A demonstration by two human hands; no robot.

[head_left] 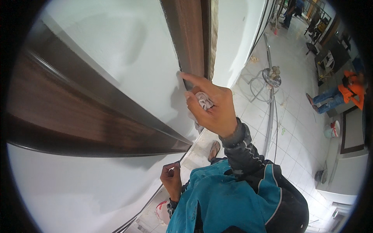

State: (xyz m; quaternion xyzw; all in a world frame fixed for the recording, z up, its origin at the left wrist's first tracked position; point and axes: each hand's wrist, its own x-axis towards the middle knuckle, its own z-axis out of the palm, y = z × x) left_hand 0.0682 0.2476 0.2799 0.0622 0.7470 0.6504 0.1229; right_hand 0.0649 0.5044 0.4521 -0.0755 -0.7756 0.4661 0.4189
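Observation:
My right hand (pixel 217 106) is raised in front of the white wall (pixel 112 50). Its index finger stretches out to the seam where a brown wooden trim (pixel 188 37) meets the wall. A crumpled pale rag (pixel 204 100) is tucked in the palm under the curled fingers, and part of it hangs below the hand. Lower and to the left, my left hand (pixel 171 180) is closed near the wall's foot. Its thumb and fingers pinch together around something small and dark, too small to name.
A wide brown wooden moulding (pixel 77 116) crosses the wall at left. On the tiled floor (pixel 291 128) at right lie a round pan (pixel 271 77), cables and a metal strip. A white bucket (pixel 332 129) and a person in orange (pixel 349 91) are farther right. Another bucket (pixel 162 211) stands below my left hand.

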